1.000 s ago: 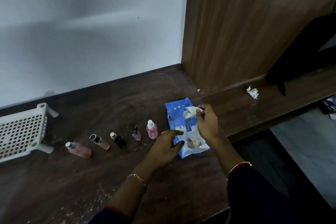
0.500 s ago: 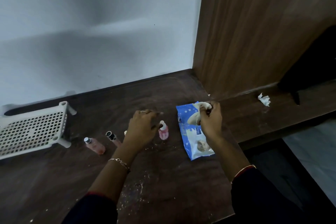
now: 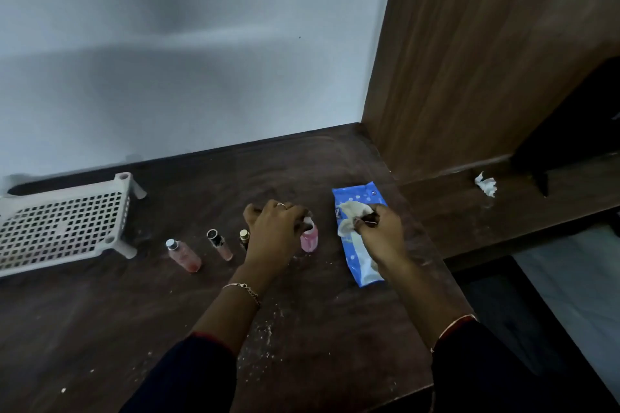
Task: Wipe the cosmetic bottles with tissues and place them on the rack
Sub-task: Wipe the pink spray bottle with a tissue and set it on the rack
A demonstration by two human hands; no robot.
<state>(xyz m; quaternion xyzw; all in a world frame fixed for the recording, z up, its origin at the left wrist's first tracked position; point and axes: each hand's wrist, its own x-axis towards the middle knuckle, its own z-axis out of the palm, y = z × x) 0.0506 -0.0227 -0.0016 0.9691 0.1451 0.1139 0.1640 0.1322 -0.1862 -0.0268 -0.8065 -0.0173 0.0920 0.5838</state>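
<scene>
A row of small cosmetic bottles stands on the dark wooden table [image 3: 100, 329]. My left hand [image 3: 273, 235] curls over the row, fingertips around the white top of the pink bottle [image 3: 309, 240]. A gold-capped bottle [image 3: 244, 238] peeks out at its left edge, and another bottle is hidden beneath the hand. Further left are a black-capped peach tube [image 3: 219, 245] and a silver-capped pink bottle [image 3: 184, 255]. My right hand [image 3: 380, 235] pinches a white tissue [image 3: 352, 213] sticking out of the blue tissue pack [image 3: 360, 238]. The white perforated rack [image 3: 63, 223] sits at far left.
A crumpled used tissue [image 3: 485, 185] lies on the lower wooden ledge at right. A wooden panel [image 3: 469, 60] rises behind the pack, and a white wall runs along the table's back. White crumbs dot the table near my left forearm.
My left hand went from the tissue pack leftward onto the bottle row and now closes on the pink bottle's top. My right hand has drawn the tissue further out of the pack.
</scene>
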